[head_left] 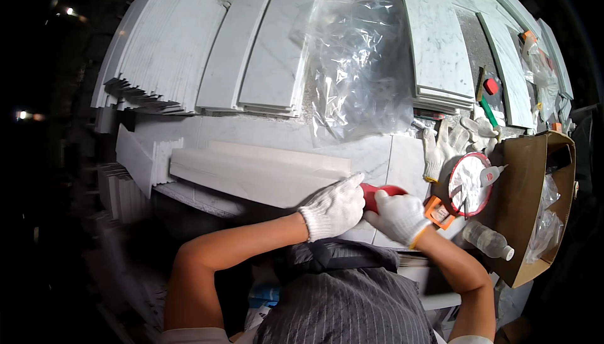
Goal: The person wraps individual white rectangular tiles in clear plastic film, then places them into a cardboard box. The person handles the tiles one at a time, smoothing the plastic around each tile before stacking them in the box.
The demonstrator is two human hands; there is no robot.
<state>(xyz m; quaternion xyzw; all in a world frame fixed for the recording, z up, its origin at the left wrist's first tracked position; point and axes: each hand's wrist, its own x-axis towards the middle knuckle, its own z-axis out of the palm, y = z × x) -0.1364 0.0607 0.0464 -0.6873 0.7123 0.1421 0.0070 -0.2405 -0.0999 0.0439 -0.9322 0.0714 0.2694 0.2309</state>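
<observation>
A long off-white strip-like piece with a raised lengthwise edge lies across the bench in front of me. My left hand, in a white knit glove, rests at its right end with the fingers stretched out toward the far right. Just beside it, my gloved right hand is closed around a smooth red rounded object. Its kind is unclear, since the fingers cover part of it. The left fingertips are close to this red object.
Stacked white marble-look slabs stand at the far left, with more slabs at the far right. Clear plastic sheeting lies between. To the right are spare gloves, a bowl of white paste, a plastic bottle and a cardboard box.
</observation>
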